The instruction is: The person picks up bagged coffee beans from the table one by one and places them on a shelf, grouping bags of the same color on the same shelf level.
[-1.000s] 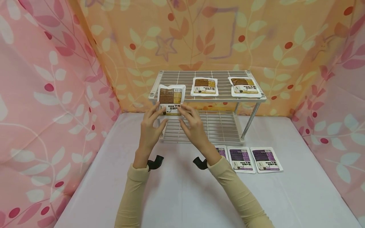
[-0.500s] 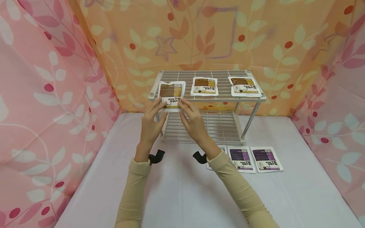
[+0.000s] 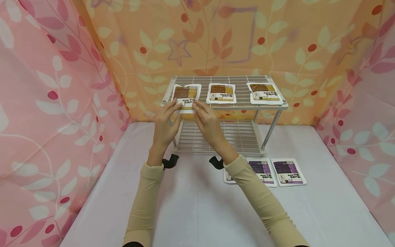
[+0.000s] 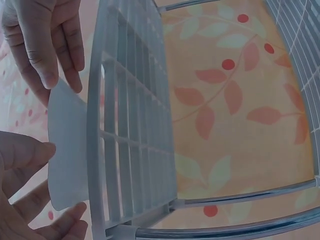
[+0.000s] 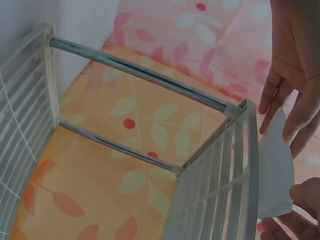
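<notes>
A flat white-edged packet with a brown and gold label (image 3: 186, 92) lies over the front left of the white wire rack's top shelf. Its near end sticks out past the shelf's front edge, where the pale underside (image 4: 69, 150) shows. My left hand (image 3: 164, 127) holds the packet's left side near that end, fingers on top and thumb lower down. At the opposite side, my right hand (image 3: 210, 126) holds it in the same way. Two similar brown and gold packets, one in the middle (image 3: 220, 93) and one at the right (image 3: 266, 93), lie on the top shelf.
The two-tier wire rack (image 3: 253, 107) stands on a white-covered table (image 3: 191, 209), with a lower shelf (image 3: 222, 137) and metal legs (image 3: 271, 130). Purple-labelled packets (image 3: 288, 172) lie in a row at the front right, one partly behind the right sleeve (image 3: 253, 188). Patterned cloth (image 3: 203, 37) surrounds the table.
Both hands have moved forward and carried the brown and gold packet farther over the top shelf. The packet looks flatter from above. The other packets have stayed put.
</notes>
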`<state>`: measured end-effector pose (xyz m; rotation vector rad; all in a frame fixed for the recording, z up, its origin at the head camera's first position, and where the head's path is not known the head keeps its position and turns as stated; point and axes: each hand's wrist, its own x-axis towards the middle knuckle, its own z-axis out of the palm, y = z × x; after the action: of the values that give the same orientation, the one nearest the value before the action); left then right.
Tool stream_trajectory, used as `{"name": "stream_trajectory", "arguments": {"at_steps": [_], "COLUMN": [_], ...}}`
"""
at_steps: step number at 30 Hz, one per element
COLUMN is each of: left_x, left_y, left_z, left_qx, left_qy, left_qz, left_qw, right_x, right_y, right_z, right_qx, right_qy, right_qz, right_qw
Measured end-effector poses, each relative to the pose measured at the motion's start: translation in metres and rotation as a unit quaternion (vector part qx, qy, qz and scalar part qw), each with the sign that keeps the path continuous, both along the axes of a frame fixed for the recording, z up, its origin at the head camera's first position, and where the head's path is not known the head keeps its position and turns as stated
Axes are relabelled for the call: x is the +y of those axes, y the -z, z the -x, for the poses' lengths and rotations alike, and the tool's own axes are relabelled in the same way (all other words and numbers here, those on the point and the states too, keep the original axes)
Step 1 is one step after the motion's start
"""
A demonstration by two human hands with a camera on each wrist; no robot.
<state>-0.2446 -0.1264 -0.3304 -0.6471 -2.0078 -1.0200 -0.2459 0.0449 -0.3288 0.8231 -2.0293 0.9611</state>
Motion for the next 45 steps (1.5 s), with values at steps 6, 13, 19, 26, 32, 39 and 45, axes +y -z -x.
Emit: {"name": "stream_trajectory", "arguments": {"at_steps": [6,13,19,26,32,39,45], "left_x": [-0.001,-0.003,-0.004,-0.005,-0.005,-0.005,-0.006], "left_y": [-0.006,-0.009,-0.013,-0.017,-0.019,-0.02,-0.02], "left_z": [0.014,0.026,0.029,0.037,0.041,0.045,0.044], "left_qx": [0.011,0.006,-0.012,-0.037,-0.059,-0.086,-0.093], "left_qy": [-0.002,-0.01,-0.029,-0.038,-0.042,-0.048,-0.053], "left_qz": [0.027,0.045,0.057,0.07,0.083,0.09,0.091], "left_qw": [0.9996,0.9989,0.9979,0.9961,0.9939,0.9911,0.9901], "right_x": [0.001,0.0,0.0,0.001,0.002,0.001,0.0], "right_y": [-0.008,-0.017,-0.021,-0.023,-0.026,-0.027,-0.026], "right_z": [0.007,0.017,0.023,0.031,0.034,0.036,0.038], "right_qx": [-0.013,-0.028,-0.041,-0.061,-0.066,-0.08,-0.073], "right_qy": [0.01,0.019,0.021,0.024,0.024,0.035,0.046], "right_qz": [-0.02,-0.04,-0.047,-0.052,-0.065,-0.087,-0.103], "right_qw": [1.0,0.999,0.998,0.996,0.995,0.992,0.991]}}
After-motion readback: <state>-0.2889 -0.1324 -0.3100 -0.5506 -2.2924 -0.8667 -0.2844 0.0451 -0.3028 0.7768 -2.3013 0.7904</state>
